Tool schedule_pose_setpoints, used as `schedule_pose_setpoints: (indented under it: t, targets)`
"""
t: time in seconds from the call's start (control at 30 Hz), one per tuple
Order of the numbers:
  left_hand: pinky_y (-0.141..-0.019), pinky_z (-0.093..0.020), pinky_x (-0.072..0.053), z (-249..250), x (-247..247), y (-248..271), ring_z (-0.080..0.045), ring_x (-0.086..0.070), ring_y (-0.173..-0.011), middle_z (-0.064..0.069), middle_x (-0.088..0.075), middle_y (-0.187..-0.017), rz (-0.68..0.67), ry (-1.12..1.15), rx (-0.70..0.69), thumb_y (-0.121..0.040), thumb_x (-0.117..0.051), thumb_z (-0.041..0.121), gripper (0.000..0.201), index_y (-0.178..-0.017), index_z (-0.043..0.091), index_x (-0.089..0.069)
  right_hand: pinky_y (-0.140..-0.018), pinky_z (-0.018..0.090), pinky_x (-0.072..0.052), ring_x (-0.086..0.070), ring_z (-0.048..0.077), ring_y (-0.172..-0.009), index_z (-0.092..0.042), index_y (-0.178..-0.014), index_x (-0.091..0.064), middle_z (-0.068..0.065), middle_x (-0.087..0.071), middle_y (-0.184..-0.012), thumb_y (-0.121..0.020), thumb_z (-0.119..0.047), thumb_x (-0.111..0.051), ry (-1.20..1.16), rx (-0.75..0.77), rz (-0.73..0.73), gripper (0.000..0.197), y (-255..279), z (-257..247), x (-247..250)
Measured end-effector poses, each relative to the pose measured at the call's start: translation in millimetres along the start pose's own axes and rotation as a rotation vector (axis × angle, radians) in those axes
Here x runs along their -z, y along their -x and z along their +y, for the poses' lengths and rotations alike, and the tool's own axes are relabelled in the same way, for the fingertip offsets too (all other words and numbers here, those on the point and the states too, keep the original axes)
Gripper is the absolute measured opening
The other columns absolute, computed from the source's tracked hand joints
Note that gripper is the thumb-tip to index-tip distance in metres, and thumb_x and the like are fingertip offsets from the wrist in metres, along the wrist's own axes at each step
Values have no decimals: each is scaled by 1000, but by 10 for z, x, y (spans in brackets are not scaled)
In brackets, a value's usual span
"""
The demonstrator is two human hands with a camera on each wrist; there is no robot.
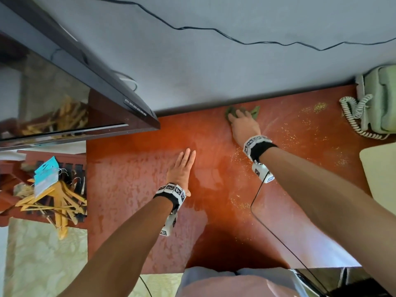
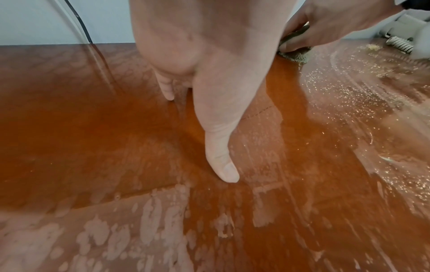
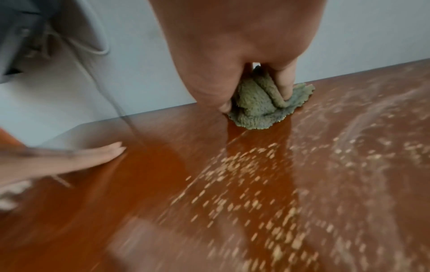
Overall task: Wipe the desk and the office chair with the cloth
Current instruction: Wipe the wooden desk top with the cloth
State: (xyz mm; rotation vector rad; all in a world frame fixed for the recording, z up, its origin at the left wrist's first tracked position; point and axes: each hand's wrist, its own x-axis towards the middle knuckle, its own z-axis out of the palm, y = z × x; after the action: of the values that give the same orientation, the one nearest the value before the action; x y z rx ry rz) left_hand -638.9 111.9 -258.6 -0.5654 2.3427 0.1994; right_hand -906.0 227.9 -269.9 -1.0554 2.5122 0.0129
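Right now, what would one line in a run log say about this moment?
step: wiping desk | right hand: grips crumpled green cloth at back edge of reddish wooden desk | left hand: flat on desk | yellowish crumbs: remain

Both arms reach forward over the desk (image 1: 128, 211). The left hand (image 1: 182, 168) lies flat on it, fingers straight and together. The right hand (image 1: 243, 125), farther along toward the desk's back edge, curls its fingers (image 3: 285, 82) around the cloth (image 3: 256, 108).
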Motion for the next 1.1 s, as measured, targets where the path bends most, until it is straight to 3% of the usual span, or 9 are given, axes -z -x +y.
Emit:
schedule_pose_setpoints:
  t: [0.2,0.3,0.47,0.6,0.73,0.83,0.97,1.0,1.1]
  targets:
    - [-129,-43,-16,15,69,9,-23,15,-158,1,33,-167,-28,-35,5,-55,-99,47,167,-158,25,31,-103,53,-53,-41,42,-143,-19,-153,-40,13,-40,-155,-83,-9,-77,67,197,-152,80,720,-533,-188]
    - [-128,-45,-21,50,113,41,-24,11,-159,1,30,-168,-40,-46,13,-57,-99,46,165,-159,24,29,-102,51,-55,-43,39,-139,-16,-154,-38,12,-43,-150,-87,-6,-73,92,267,-196,76,1120,-693,-263]
    - [-125,-51,-23,123,12,278,-24,8,-160,3,29,-168,-25,23,25,-64,-97,40,156,-161,24,25,-101,47,-53,-42,35,-133,-12,-146,-50,9,-42,-144,-89,2,-68,74,347,-253,61,1620,-829,-385]
    - [-126,-49,-26,99,-226,598,-23,4,-160,4,31,-167,-2,112,-12,-69,-94,41,151,-161,23,24,-97,46,-55,-57,30,-117,-18,-132,-63,7,-57,-125,-91,2,-64,-118,242,-311,45,1779,-829,-467]
    - [-121,-42,-36,68,-548,1015,-20,1,-160,7,34,-164,26,205,-89,-72,-91,47,147,-161,24,25,-82,38,-63,-72,23,-89,-17,-118,-72,5,-74,-106,-87,-13,-68,-445,3,-332,31,1977,-789,-518]
    - [-126,-41,-26,35,-762,1278,-18,4,-160,8,28,-168,40,226,-103,-72,-90,50,145,-162,24,21,-95,33,-57,-68,25,-111,-22,-132,-67,5,-70,-128,-88,-23,-71,-586,-114,-294,45,2134,-782,-530]
    - [-129,-39,-15,-99,-997,1528,-19,2,-160,4,21,-171,41,233,-68,-71,-90,52,145,-164,21,16,-99,30,-53,-62,27,-124,-21,-153,-48,5,-59,-144,-93,-31,-69,-680,-170,-310,64,2342,-857,-532]
    - [-129,-39,-16,-149,-1041,1582,-20,2,-160,4,20,-171,29,243,-59,-71,-90,53,144,-164,20,16,-97,30,-55,-64,25,-119,-21,-148,-53,4,-62,-141,-94,-32,-68,-689,-178,-311,58,2401,-887,-532]
    - [-128,-40,-19,-291,-1144,1720,-23,2,-160,1,21,-171,16,258,-52,-74,-87,55,141,-164,20,16,-81,30,-61,-67,17,-90,-18,-109,-76,3,-75,-109,-91,-31,-71,-698,-225,-296,24,2566,-979,-537]
